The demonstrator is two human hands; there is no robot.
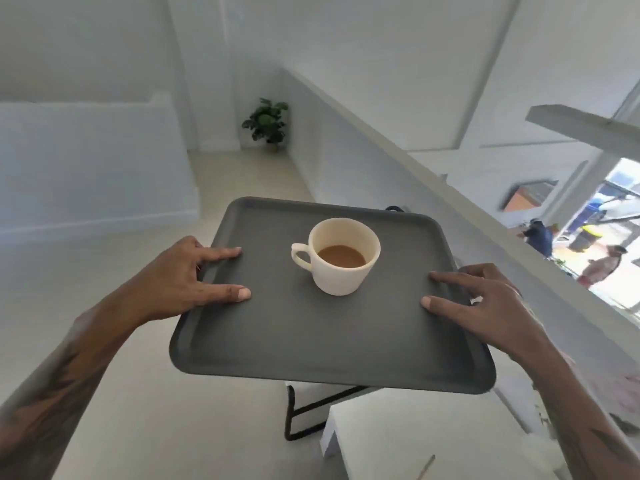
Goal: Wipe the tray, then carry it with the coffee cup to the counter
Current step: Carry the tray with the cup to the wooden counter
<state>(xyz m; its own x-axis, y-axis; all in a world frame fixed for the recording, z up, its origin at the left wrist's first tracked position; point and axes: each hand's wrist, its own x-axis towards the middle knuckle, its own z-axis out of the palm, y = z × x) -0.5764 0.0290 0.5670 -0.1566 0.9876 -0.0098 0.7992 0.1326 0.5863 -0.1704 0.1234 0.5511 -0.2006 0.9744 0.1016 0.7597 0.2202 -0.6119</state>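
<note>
A dark grey rectangular tray [311, 341] is held up in the air in the middle of the head view. A cream coffee cup [341, 261] half full of brown coffee stands upright near its centre, handle pointing left. My left hand [183, 278] grips the tray's left rim, thumb and forefinger lying on top. My right hand [485, 306] grips the right rim the same way, fingers under the edge.
A long white counter [433, 174] runs diagonally from the far centre to the right, just beyond the tray. A potted plant [266, 123] stands in the far corner. Below the tray are a white table top [415, 431] and a black metal frame [304, 414]. People stand outside at right.
</note>
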